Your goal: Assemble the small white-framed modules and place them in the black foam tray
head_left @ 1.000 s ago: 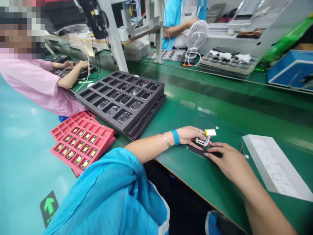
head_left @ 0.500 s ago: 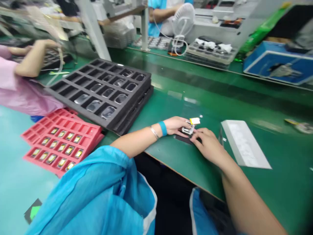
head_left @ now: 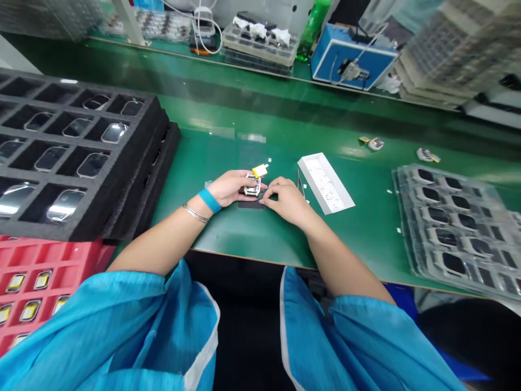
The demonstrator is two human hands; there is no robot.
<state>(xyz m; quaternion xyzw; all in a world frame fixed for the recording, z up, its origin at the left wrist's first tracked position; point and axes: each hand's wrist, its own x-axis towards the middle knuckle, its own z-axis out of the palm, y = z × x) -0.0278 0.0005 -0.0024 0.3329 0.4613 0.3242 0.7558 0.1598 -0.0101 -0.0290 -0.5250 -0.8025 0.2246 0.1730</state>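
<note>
Electronics assembly workshop: green-matted workbench [head_left: 228, 130] beneath the left hand's fingers [head_left: 240, 182], black foam trays [head_left: 134, 163] of clear parts left of them, red trays [head_left: 52, 255] of small parts nearer left, blue smock sleeves [head_left: 122, 326] behind.

Small silver-framed module [head_left: 253, 185], yellow tab [head_left: 259, 171] angled up-right, over black pad [head_left: 249, 204]
</note>
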